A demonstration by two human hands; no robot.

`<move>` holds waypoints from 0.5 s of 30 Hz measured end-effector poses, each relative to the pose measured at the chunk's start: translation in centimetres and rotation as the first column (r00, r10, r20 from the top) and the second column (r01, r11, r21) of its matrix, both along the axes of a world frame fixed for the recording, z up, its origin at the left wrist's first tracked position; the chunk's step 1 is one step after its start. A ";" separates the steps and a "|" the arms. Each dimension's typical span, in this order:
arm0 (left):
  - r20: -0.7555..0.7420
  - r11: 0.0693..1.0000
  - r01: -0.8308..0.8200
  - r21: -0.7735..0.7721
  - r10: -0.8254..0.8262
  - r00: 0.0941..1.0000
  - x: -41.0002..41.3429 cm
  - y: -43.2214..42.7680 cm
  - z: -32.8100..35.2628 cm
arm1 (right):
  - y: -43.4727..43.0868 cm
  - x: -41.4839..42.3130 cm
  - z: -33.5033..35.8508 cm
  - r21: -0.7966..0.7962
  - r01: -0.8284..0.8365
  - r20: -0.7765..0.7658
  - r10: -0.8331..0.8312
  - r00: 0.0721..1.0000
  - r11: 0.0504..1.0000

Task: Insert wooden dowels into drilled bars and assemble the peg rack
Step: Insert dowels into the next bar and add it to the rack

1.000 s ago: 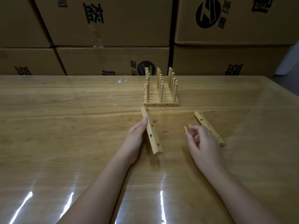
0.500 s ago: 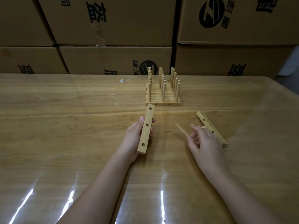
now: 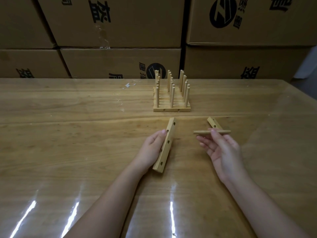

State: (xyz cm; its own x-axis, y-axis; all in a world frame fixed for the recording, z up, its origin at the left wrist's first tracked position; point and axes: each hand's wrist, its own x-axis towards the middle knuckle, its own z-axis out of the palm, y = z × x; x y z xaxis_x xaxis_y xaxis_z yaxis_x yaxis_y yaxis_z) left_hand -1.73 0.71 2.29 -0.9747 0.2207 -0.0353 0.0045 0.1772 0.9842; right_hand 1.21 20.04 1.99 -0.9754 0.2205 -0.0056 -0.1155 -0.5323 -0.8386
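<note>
Head view, the only one: the left hand (image 3: 151, 152) is in the middle of the frame and holds a drilled bar (image 3: 165, 145); its fingers wrap round the bar from the left side and the thumb tip sits near the top edge; the bar leans, with its far end up toward the rack and its near end low by the table (image 3: 68, 134); I cannot tell if that end touches the wood; a row of round holes shows on the face that looks to the right.

The right hand (image 3: 221, 150) is just right of the middle; it pinches one dowel (image 3: 211, 132) between the thumb and first fingers, and the other fingers are spread out loose; the dowel lies sideways in the air, apart from the bar; behind it a second bar (image 3: 214, 123) lies flat on the table.

The peg rack (image 3: 171, 100) stands in the upper middle of the frame, well apart from both hands; many dowels stand up in it in rows; cardboard boxes (image 3: 120, 23) fill the top of the frame.

I think the step now is putting a dowel into the held bar; no dowel is in this bar yet; next, the right hand should turn the dowel so one end points at a hole, line it up straight and push it in, while the left hand keeps the bar from moving.
</note>
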 end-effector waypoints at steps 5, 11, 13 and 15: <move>-0.029 0.996 0.072 -0.060 -0.073 0.997 -0.2 -0.1 -0.5 | 0.2 -0.2 0.0 -0.065 -0.086 0.032 0.088 0.996 0.994; -0.023 0.995 0.093 -0.041 -0.094 0.995 -0.3 -0.2 -0.6 | 0.0 -0.1 -0.2 0.022 -0.101 0.027 0.100 0.995 0.995; -0.030 0.996 0.090 -0.021 -0.091 0.995 -0.4 -0.1 -0.7 | -0.1 0.0 -0.1 0.035 -0.108 0.019 0.107 0.994 0.994; -0.026 0.996 0.087 -0.010 -0.087 0.996 -0.4 -0.1 -0.7 | -0.1 0.1 0.0 0.050 -0.109 0.024 0.108 0.994 0.993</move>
